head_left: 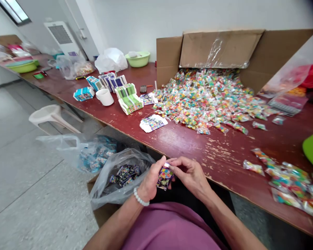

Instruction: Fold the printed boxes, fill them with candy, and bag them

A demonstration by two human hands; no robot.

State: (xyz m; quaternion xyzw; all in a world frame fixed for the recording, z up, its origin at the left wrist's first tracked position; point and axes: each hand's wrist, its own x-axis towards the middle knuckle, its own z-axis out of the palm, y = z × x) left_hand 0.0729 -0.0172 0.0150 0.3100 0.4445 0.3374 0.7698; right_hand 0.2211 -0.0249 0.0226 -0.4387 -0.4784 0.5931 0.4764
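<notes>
In front of my lap, my left hand [152, 177] grips a small purple printed candy box [165, 177], its fingers wrapped round the side and back. My right hand [190, 173] pinches the white flap at the top end of the same box. Whether any candy lies inside the box cannot be seen. Just left of my hands, a clear plastic bag [104, 189] set in a carton holds filled dark boxes [126, 173]. On the table beyond lie a flattened purple-and-white box [153, 123] and a large heap of wrapped candies [206, 100].
An open cardboard carton [219, 48] backs the candy heap. A white mug [104, 97] stands beside stacked green flat boxes [129, 99]. More wrapped candies [289, 180] lie at the right. A white stool [50, 116] and a bag of blue packs [94, 156] are on the floor.
</notes>
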